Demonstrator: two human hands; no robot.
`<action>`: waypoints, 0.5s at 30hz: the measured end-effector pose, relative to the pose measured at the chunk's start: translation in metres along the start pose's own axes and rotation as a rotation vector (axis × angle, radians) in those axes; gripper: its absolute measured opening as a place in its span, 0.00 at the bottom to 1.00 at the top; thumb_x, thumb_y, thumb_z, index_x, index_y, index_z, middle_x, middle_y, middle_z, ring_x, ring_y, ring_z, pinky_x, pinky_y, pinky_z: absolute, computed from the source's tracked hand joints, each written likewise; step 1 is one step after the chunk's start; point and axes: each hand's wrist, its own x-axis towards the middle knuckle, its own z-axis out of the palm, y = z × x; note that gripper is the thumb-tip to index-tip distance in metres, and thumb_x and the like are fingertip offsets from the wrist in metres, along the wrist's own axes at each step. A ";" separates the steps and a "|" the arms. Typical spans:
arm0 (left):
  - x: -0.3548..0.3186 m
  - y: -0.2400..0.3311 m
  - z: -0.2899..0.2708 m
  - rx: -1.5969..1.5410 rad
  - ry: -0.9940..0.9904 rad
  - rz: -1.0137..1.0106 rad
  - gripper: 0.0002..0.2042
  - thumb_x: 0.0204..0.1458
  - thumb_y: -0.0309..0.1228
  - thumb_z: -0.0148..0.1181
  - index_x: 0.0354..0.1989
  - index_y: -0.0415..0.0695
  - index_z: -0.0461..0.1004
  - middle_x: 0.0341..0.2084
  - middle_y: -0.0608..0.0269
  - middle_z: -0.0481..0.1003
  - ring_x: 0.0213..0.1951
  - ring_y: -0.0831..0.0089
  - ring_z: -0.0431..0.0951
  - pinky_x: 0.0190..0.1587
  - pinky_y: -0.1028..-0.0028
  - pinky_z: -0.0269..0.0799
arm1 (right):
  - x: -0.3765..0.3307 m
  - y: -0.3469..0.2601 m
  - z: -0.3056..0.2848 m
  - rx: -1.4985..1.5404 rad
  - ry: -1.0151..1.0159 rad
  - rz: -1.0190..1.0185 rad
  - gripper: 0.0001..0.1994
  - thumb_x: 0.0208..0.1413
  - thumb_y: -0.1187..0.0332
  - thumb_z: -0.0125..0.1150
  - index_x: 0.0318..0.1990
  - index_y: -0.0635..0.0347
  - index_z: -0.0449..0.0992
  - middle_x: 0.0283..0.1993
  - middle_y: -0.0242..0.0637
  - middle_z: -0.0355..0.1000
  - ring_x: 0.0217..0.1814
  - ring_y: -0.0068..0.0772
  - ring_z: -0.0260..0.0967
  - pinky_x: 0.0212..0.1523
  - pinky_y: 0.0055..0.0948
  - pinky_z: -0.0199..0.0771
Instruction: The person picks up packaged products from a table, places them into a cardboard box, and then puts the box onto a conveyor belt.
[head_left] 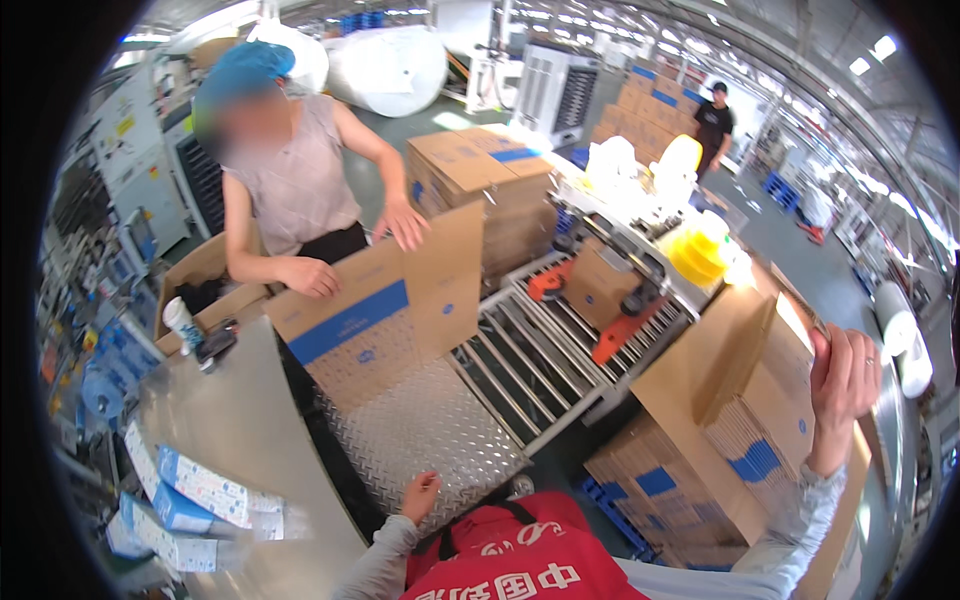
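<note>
At the right, my right hand [846, 376] is closed over the top edge of a flattened carton [790, 365], part of a stack of folded brown cartons with blue bands. My left hand [421, 497] hovers low over the diamond-plate metal table [400, 440], its fingers curled in and nothing visible in them. Across from me, a co-worker in a blue cap holds a partly opened cardboard box [375, 300] with a blue stripe, standing on the far side of the plate. One of the co-worker's hands rests at its left edge, the other on its top.
A roller conveyor [530, 360] with orange guides runs right of the plate, carrying a small carton [600, 285]. Packs of printed white-and-blue pouches [205, 490] lie on the left metal table [270, 400], with a white bottle [183, 325] behind. Stacked cartons [480, 170] stand behind the conveyor.
</note>
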 end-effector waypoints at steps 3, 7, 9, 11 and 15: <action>-0.021 0.061 0.020 -0.265 -0.023 -0.034 0.26 0.57 0.47 0.56 0.59 0.43 0.67 0.47 0.62 0.74 0.48 0.71 0.74 0.48 0.70 0.69 | 0.077 -0.060 -0.051 0.258 0.118 -0.075 0.25 0.56 0.45 0.56 0.29 0.62 0.69 0.21 0.38 0.64 0.21 0.39 0.65 0.22 0.32 0.63; -0.042 0.153 0.038 -0.912 0.229 -0.132 0.38 0.55 0.61 0.50 0.67 0.48 0.57 0.57 0.58 0.69 0.56 0.68 0.70 0.54 0.64 0.65 | 0.083 -0.070 -0.034 0.650 0.289 0.121 0.34 0.51 0.32 0.48 0.21 0.59 0.68 0.19 0.35 0.64 0.18 0.35 0.60 0.20 0.31 0.58; -0.046 0.177 0.007 -1.103 0.318 0.068 0.41 0.53 0.66 0.45 0.69 0.53 0.49 0.60 0.62 0.65 0.58 0.65 0.68 0.54 0.60 0.65 | 0.055 -0.094 0.018 1.140 0.366 0.291 0.34 0.56 0.33 0.43 0.19 0.59 0.67 0.16 0.32 0.65 0.17 0.29 0.63 0.19 0.28 0.59; -0.060 0.238 -0.022 -1.106 0.173 0.335 0.42 0.51 0.61 0.55 0.69 0.58 0.45 0.60 0.63 0.62 0.58 0.66 0.66 0.51 0.61 0.66 | 0.002 -0.127 0.077 1.505 0.480 0.460 0.35 0.60 0.34 0.38 0.17 0.58 0.64 0.11 0.31 0.63 0.13 0.27 0.63 0.17 0.24 0.61; -0.049 0.235 -0.043 -0.905 0.865 0.386 0.48 0.44 0.25 0.58 0.73 0.51 0.33 0.69 0.60 0.45 0.60 0.66 0.59 0.59 0.67 0.59 | -0.114 -0.241 0.188 1.658 0.426 1.018 0.22 0.62 0.59 0.40 0.18 0.60 0.68 0.16 0.37 0.65 0.20 0.31 0.64 0.23 0.26 0.63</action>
